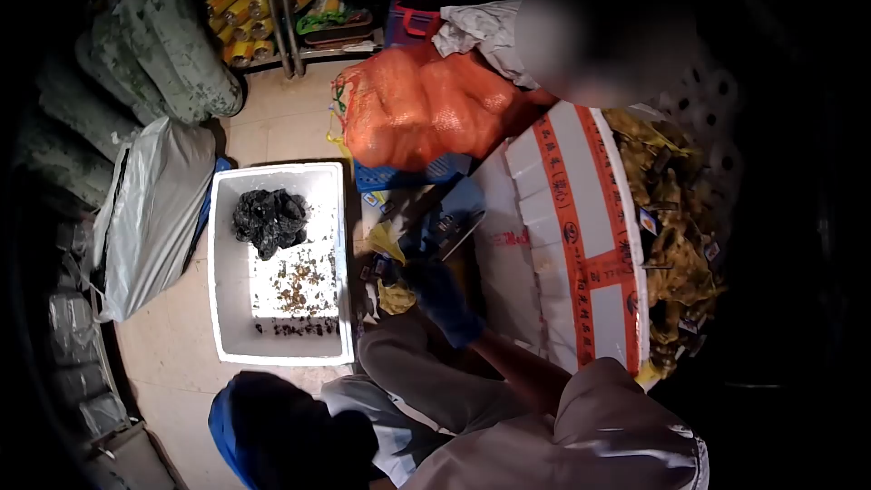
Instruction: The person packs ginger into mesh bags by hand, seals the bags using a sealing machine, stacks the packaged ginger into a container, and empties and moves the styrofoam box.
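My right hand point(445, 301), in a dark blue glove, reaches down between my knees and a stack of foam boxes point(585, 245). Its fingers are lost in shadow, so their grip does not show. Close by are a yellow mesh piece point(386, 241) and a small yellow mesh bundle point(396, 298); I cannot tell whether the hand touches them. A blue-grey boxy object point(456, 216) lies just beyond. My left hand point(290, 431), also in a blue glove, is low at the near edge, below the white foam box point(218, 263). Its fingers are too dark to make out.
Inside the foam box are a crumpled black plastic bag point(270, 220) and brown scraps point(304, 283). Orange mesh sacks point(426, 104) lie ahead on a blue crate point(408, 174). Tagged yellow mesh bags point(671, 245) sit at right. Large green gourds point(168, 45) and a white sack point(154, 218) stand left.
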The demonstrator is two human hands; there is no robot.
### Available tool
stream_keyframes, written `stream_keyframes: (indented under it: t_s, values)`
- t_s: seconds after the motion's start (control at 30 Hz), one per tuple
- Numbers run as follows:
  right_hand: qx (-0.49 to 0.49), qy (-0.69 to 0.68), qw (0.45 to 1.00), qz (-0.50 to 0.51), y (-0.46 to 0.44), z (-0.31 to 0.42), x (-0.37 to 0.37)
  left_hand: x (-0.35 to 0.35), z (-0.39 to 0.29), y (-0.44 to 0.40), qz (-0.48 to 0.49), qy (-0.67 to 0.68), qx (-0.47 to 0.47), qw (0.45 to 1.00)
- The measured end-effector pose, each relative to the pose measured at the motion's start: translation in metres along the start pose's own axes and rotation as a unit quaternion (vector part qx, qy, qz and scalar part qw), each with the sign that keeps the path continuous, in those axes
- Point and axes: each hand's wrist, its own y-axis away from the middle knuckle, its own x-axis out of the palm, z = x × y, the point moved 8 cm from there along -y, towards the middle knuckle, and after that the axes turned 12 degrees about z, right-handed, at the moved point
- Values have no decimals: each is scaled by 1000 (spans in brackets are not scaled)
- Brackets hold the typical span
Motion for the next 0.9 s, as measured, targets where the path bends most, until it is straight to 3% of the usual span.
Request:
stream_keyframes:
  t_s: [0.13, 0.23, 0.27, 0.3, 0.33, 0.4, 0.47, 0.5, 0.53, 0.57, 0.6, 0.7, 0.77, 0.83, 0.9]
  values:
    - [101, -106, 989, -18, 11, 54, -73, -43, -85, -79, -9, 47, 129, 991]
    - [172, -9, 984, -50, 39, 90, -135, -57, -139, -130, -2, 104, 205, 973]
    - [123, 235, 963, -47, 50, 111, -155, -59, -155, -146, -5, 130, 237, 963]
    - [74, 470, 879, -43, 54, 129, -170, -60, -171, -160, -5, 155, 262, 953]
    - [56, 432, 897, -78, 45, 170, -202, -58, -185, -174, -2, 183, 282, 942]
    - [61, 340, 925, -159, 63, 180, -257, -48, -205, -194, 11, 243, 303, 921]
    - [102, 342, 910, -210, 74, 200, -309, -22, -213, -209, 39, 308, 273, 911]
    - [127, 371, 890, -234, 79, 206, -334, 0, -209, -212, 70, 341, 207, 914]
    - [194, 374, 876, -235, 83, 206, -359, 32, -184, -205, 112, 336, 40, 934]
    - [261, 374, 859, -235, 86, 205, -386, 64, -181, -203, 192, 385, -75, 900]
    - [258, 410, 838, -251, 84, 215, -411, 92, -176, -199, 245, 441, -39, 863]
    - [230, 492, 781, -307, 73, 233, -489, 165, -161, -175, 332, 476, -103, 808]
    - [205, 473, 763, -390, 67, 236, -557, 205, -171, -161, 401, 523, -165, 734]
    - [130, 377, 801, -447, 68, 226, -584, 222, -170, -152, 428, 442, -124, 778]
    - [106, 377, 806, -444, 80, 177, -597, 236, -173, -146, 445, 461, -114, 759]
